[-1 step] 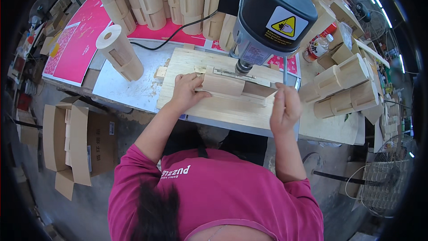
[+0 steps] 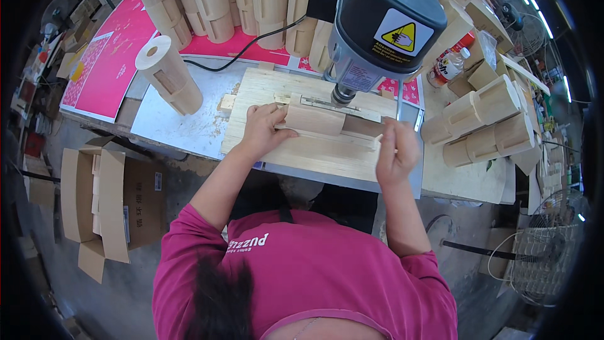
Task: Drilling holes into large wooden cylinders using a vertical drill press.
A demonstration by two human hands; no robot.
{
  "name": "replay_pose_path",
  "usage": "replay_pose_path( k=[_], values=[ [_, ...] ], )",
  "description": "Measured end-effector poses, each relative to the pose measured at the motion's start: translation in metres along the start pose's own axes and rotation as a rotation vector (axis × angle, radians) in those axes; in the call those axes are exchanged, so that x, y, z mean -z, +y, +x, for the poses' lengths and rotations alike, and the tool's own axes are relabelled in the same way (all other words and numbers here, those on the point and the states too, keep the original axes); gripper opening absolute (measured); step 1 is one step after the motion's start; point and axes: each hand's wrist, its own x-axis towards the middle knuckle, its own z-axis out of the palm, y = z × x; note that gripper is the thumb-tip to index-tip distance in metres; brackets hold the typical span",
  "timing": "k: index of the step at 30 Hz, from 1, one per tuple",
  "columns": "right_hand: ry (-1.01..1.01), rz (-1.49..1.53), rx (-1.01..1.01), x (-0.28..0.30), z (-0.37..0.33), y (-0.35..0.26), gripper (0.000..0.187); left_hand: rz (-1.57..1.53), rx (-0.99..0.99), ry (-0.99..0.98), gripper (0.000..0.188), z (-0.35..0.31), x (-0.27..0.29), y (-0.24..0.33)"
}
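Observation:
A pale wooden cylinder section (image 2: 314, 118) with a cut-out side lies crosswise in a wooden jig on a flat board (image 2: 251, 97). My left hand (image 2: 263, 131) grips its left end, thumb in front and fingers behind. Directly above the piece hangs the chuck (image 2: 343, 94) of a black and grey drill press (image 2: 371, 12); the bit's tip is hard to make out. A narrow metal strip (image 2: 314, 102) runs along the jig's back. My right hand (image 2: 399, 151) is closed beside the piece's right end, fingertips pinched together; what they hold, if anything, is hidden.
Stacked wooden cylinders (image 2: 211, 3) line the back, one cylinder (image 2: 170, 75) stands at left, and more cylinders (image 2: 491, 132) lie at right. A black cable (image 2: 245, 49) crosses the table. A plastic bottle (image 2: 448, 68) stands behind right; an open carton (image 2: 113, 201) sits lower left.
My right hand has shifted slightly left, closer to the wooden piece's right end. My left hand and the piece stay put.

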Motion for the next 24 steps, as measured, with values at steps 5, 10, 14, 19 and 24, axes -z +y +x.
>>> replay_pose_path(
  k=[5, 10, 14, 19, 24],
  values=[
    [0.058, 0.065, 0.039, -0.022, -0.01, 0.021, 0.009, -0.015, 0.015, 0.011, 0.051, -0.001, 0.0, 0.002],
    [0.051, -0.035, 0.238, 0.018, 0.029, -0.002, 0.002, 0.006, 0.028, -0.012, 0.051, 0.0, -0.001, 0.004],
    [0.032, -0.137, -0.059, 0.031, 0.126, -0.029, 0.018, 0.073, 0.013, 0.027, 0.054, -0.001, -0.009, 0.014],
    [-0.033, -0.096, -0.181, 0.017, 0.184, 0.031, 0.038, -0.009, 0.008, 0.056, 0.042, 0.011, -0.021, 0.038],
    [0.04, -0.084, -0.02, 0.034, 0.138, -0.019, 0.025, -0.014, 0.011, 0.057, 0.039, 0.008, -0.021, 0.035]
  ],
)
